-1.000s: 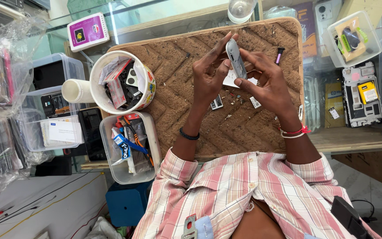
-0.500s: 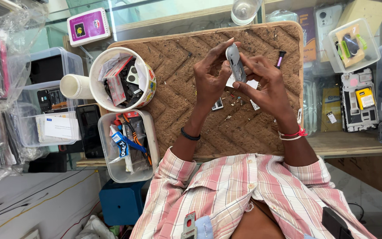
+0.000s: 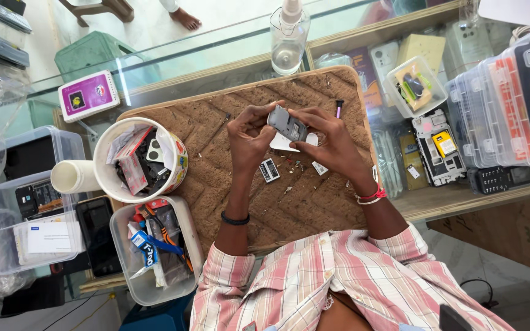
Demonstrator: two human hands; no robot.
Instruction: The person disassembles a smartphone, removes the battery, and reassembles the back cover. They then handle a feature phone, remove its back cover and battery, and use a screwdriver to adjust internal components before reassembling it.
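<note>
Both hands hold a small grey phone body (image 3: 287, 124) above a brown woven mat (image 3: 216, 159). My left hand (image 3: 249, 138), with a black band at the wrist, grips its left end with the fingers curled over the top. My right hand (image 3: 332, 144), with red threads at the wrist, holds its right end. A white flat piece (image 3: 284, 144) shows just beneath the phone. On the mat below lie a small dark rectangular part (image 3: 269, 170), a small white tag (image 3: 319, 167) and tiny bits. A purple-tipped pen tool (image 3: 339, 108) lies by the mat's far edge.
A round white tub (image 3: 178, 160) of parts and a white cup (image 3: 72, 176) stand left of the mat, with a clear box (image 3: 182, 211) of tools below. A spray bottle (image 3: 288, 37) stands behind. Clear cases (image 3: 510, 92), a phone board (image 3: 440, 147) and a keypad phone (image 3: 499, 178) lie right.
The phone body has turned from standing upright between the fingers to lying slanted across both hands. The hands sit a little lower and closer together in view.
</note>
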